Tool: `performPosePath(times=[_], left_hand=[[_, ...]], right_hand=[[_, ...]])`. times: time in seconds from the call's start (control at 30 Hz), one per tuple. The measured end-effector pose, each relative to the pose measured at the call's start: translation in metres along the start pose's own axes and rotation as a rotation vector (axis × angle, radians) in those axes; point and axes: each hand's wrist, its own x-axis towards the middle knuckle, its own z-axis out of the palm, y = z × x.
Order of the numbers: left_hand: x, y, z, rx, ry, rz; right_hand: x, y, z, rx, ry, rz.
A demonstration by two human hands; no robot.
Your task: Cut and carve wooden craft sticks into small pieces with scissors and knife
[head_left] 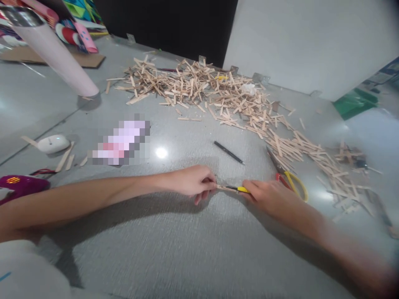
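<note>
My left hand (191,181) rests on the grey table (174,249), fingers pinched on the end of a small wooden stick (222,187). My right hand (269,197) is closed round a yellow-handled cutter (241,189) whose dark tip meets that stick between the two hands. Scissors (288,176) with red and yellow handles lie just behind my right hand. A black pen (228,152) lies a little farther back.
A long heap of cut wooden sticks (218,97) runs from the back middle to the right. A pink tube (56,54) leans at the back left. A white mouse-like object (52,144) and a magenta glue gun (18,185) sit at the left.
</note>
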Motion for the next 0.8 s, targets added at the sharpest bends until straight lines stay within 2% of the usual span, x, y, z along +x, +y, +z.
performPosePath(times=[0.07, 0.13, 0.2, 0.3, 0.37, 0.47, 0.63, 0.8], left_hand=[[-0.003, 0.004, -0.001, 0.012, 0.035, -0.014], [-0.007, 0.008, -0.003, 0.038, 0.145, -0.022], [-0.009, 0.010, -0.007, 0.106, 0.351, -0.026], [-0.009, 0.011, -0.013, 0.321, 0.687, 0.022], [-0.007, 0.009, -0.017, 0.472, 0.798, 0.138], [-0.005, 0.007, -0.020, 0.537, 0.815, 0.292], [-0.011, 0.007, -0.021, 0.332, 0.667, 0.150], [-0.015, 0.011, -0.026, 0.507, 0.665, 0.135]], right_hand=[[0.000, 0.002, 0.001, 0.003, 0.039, 0.016], [0.000, 0.005, 0.001, 0.015, 0.091, 0.030], [0.001, 0.008, 0.000, 0.028, 0.129, 0.039], [0.003, 0.011, -0.004, 0.047, 0.141, 0.057], [0.004, 0.012, -0.006, 0.062, 0.136, 0.066], [0.004, 0.011, -0.007, 0.074, 0.121, 0.081], [0.005, 0.011, -0.008, 0.080, 0.078, 0.128], [0.007, 0.010, -0.012, 0.117, 0.015, 0.196]])
